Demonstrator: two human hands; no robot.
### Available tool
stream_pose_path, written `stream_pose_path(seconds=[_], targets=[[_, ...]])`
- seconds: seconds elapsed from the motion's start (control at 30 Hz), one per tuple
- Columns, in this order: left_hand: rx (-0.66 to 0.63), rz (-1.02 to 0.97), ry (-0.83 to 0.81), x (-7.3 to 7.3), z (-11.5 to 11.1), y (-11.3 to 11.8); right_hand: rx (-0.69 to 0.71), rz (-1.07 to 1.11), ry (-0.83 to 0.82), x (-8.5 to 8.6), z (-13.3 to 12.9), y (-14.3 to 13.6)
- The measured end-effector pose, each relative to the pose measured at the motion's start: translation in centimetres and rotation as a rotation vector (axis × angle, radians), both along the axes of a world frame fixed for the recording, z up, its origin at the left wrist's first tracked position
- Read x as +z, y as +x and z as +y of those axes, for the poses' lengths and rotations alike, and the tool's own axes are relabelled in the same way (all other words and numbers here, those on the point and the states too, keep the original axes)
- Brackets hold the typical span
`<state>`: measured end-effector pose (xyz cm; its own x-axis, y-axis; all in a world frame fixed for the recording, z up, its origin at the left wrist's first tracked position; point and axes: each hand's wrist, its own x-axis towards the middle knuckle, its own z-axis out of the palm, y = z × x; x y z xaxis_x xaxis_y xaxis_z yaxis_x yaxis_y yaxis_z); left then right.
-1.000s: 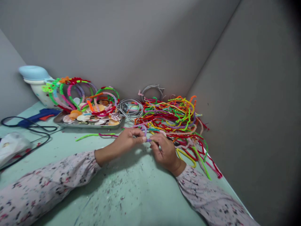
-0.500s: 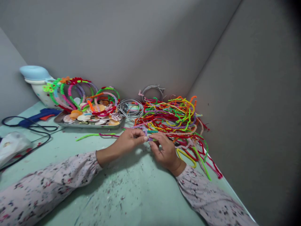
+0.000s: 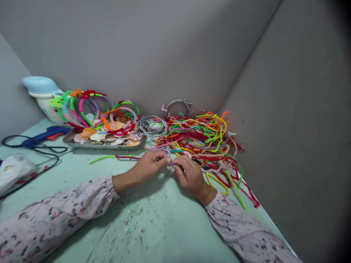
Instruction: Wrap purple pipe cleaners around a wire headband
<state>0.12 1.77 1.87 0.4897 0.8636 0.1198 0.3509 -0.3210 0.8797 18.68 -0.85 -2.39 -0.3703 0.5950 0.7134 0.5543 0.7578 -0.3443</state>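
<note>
Between my two hands is a small purple pipe cleaner [image 3: 166, 151], bent into a curve above the fingertips. My left hand [image 3: 153, 161] pinches it with thumb and forefinger. From the other side my right hand [image 3: 189, 173] pinches its end, fingertips almost touching those of the left. Part of the purple piece is covered by the fingers. Just behind the hands lies a heap of colourful pipe cleaners [image 3: 200, 135]. A lime-green pipe cleaner [image 3: 102, 159] with a dark pink one at its end rests left of my left hand.
A metal tray [image 3: 104, 147] holds seashells and several fuzzy colourful rings [image 3: 82, 106]. Coils of grey wire [image 3: 152, 126] stand beside it. At left are a blue glue gun [image 3: 41, 137], a black cord [image 3: 56, 160], a white plastic bag [image 3: 16, 170] and a white container with blue lid [image 3: 41, 84].
My fingers have shifted slightly on the purple pipe cleaner, and its curved part has moved a little to the left. Both arms stay almost in place.
</note>
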Motion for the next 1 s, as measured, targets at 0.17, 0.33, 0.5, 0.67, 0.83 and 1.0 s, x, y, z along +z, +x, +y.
stream_pose_path(seconds=[0.17,0.33,0.5,0.67,0.83,1.0], targets=[[-0.016,0.03,-0.022,-0.11,0.21,-0.06,0.018,-0.028,0.03,0.07,-0.03,0.03],[-0.017,0.021,-0.027,-0.12,0.19,0.06,0.008,-0.034,0.04,-0.13,0.07,0.08],[0.012,-0.066,0.087,0.1,-0.19,0.2,-0.041,0.066,0.022,-0.03,0.28,0.12],[0.053,-0.106,0.322,-0.19,-0.43,0.11,-0.082,0.14,-0.006,0.45,0.25,0.11],[0.061,-0.035,0.501,-0.53,-0.43,0.08,-0.074,0.129,-0.026,0.47,0.21,0.12],[0.071,-0.02,0.593,-0.61,-0.32,0.06,-0.078,0.136,-0.013,0.5,0.16,0.09]])
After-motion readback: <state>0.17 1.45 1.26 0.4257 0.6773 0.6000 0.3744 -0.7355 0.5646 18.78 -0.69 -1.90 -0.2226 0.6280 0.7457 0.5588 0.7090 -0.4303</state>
